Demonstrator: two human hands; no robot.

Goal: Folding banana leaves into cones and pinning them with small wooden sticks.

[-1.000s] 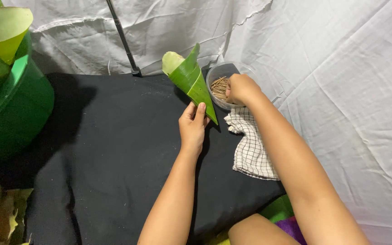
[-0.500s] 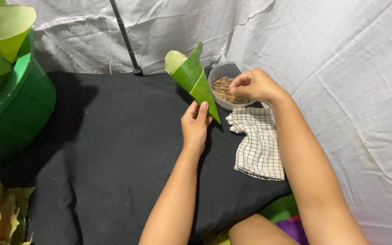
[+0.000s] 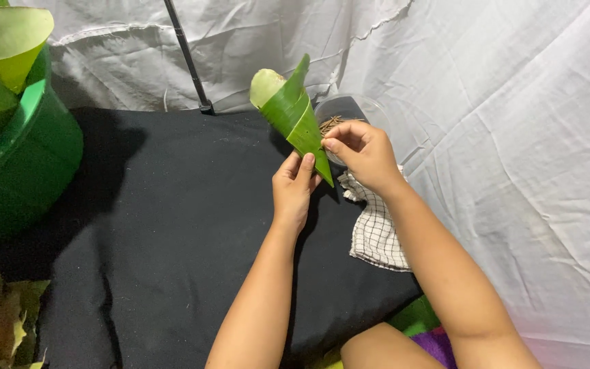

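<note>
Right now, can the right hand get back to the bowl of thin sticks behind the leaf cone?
Probably yes. The right hand is at the leaf cone, pinching its edge, and the bowl sits just behind it on the black cloth, with nothing lying between them.

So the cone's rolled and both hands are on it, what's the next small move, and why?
Probably pin the seam: the left hand holds the leaf cone near its tip, and the right hand pinches at the overlapping edge, next to the bowl of thin sticks.
</note>
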